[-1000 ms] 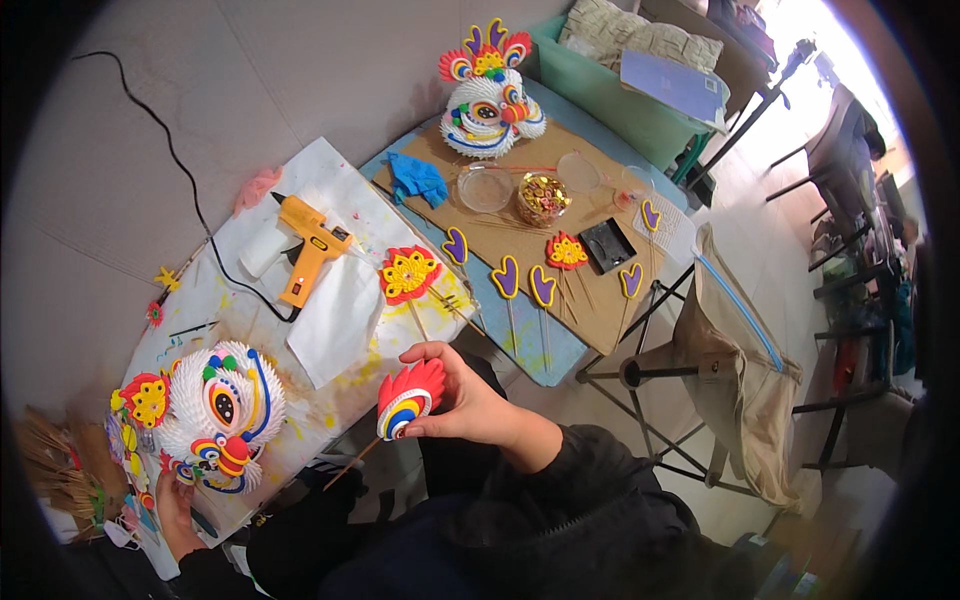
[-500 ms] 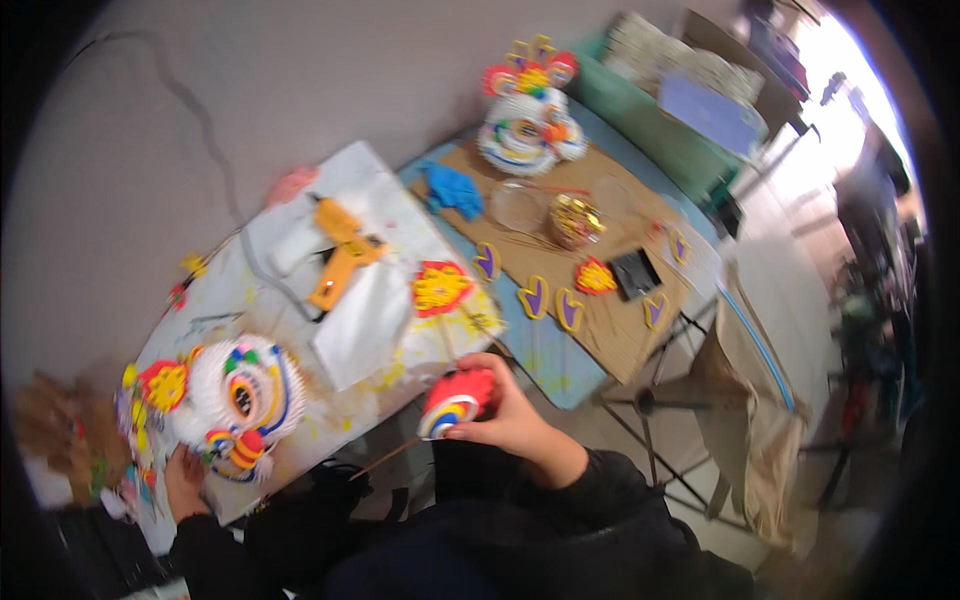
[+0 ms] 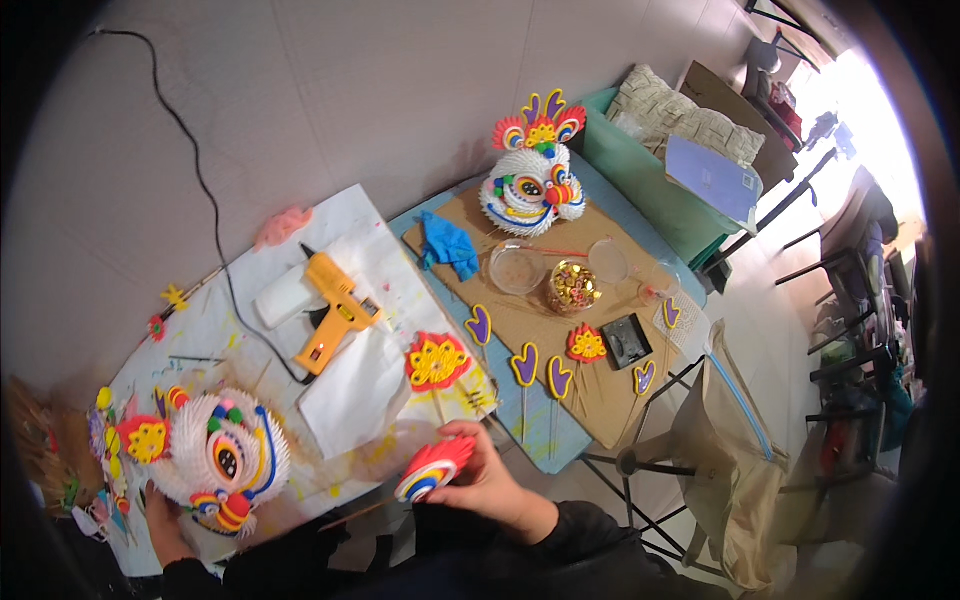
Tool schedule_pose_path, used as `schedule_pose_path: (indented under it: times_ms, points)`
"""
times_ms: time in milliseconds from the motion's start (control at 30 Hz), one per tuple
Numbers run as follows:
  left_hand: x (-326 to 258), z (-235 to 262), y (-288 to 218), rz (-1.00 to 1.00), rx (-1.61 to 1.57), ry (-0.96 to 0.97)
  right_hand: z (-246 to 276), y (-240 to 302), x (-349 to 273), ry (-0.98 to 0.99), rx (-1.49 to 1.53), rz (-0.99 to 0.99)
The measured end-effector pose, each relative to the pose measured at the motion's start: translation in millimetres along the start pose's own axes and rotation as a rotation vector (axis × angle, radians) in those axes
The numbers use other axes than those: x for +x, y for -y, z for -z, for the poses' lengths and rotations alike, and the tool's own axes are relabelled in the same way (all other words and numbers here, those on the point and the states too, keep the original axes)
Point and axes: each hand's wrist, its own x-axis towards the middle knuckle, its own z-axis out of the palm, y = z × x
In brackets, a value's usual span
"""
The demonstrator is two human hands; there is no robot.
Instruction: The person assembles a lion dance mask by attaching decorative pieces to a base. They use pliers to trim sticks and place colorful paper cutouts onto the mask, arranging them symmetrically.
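Observation:
My right hand (image 3: 492, 484) grips a red, flame-edged ear piece (image 3: 437, 467) with curved white, yellow and blue bands. A thin stick (image 3: 365, 511) runs from it to the lower left. At the left, my left hand (image 3: 168, 530) holds the near left side of a white, fringed lion dance head (image 3: 192, 440); some of its fingers are hidden behind the head. This head has a round eye, a striped nose and a red-and-yellow flame ornament (image 3: 146, 439) attached. Another red-and-yellow flame piece (image 3: 437, 362) on a stick lies at the white table's right side.
A yellow glue gun (image 3: 338, 315) with a black cord lies on the white table (image 3: 330, 480). A finished lion head (image 3: 530, 190) stands on cardboard (image 3: 620, 415) beside a bowl of gold sequins (image 3: 574, 287), a black tray (image 3: 626, 341) and purple-and-yellow horn pieces (image 3: 524, 364). A folding chair (image 3: 730, 460) stands at right.
The view has shifted, so the tables sit lower in the picture. The ear piece in my right hand has tilted slightly. My left hand stays at the lion head.

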Motion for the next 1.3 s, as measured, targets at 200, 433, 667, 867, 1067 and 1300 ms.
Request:
schedule_pose_path:
  times_ms: [200, 433, 667, 867, 1067, 1300]
  points:
    - [-13, -29, -8, -0.03, 0.017, 0.01, -5, -3, 22, 0.153, 0.088, -0.089]
    - [-24, -39, -18, -0.063, 0.029, 0.013, -1, -4, 38, 0.171, 0.069, -0.16]
    - [-42, -46, -20, -0.184, -0.063, 0.079, -8, 6, 26, 0.125, -0.25, -0.041]
    - [-59, -18, -52, -0.468, -0.225, -0.202, -37, 18, 11, -0.164, -0.387, 0.146]
    - [-104, -39, -131, -0.768, -0.31, 0.011, -70, 71, 85, -0.007, -0.666, 0.488]
    - [-86, -83, -131, -0.705, -0.387, 0.082, -178, 67, 199, 0.323, -0.67, 0.399]
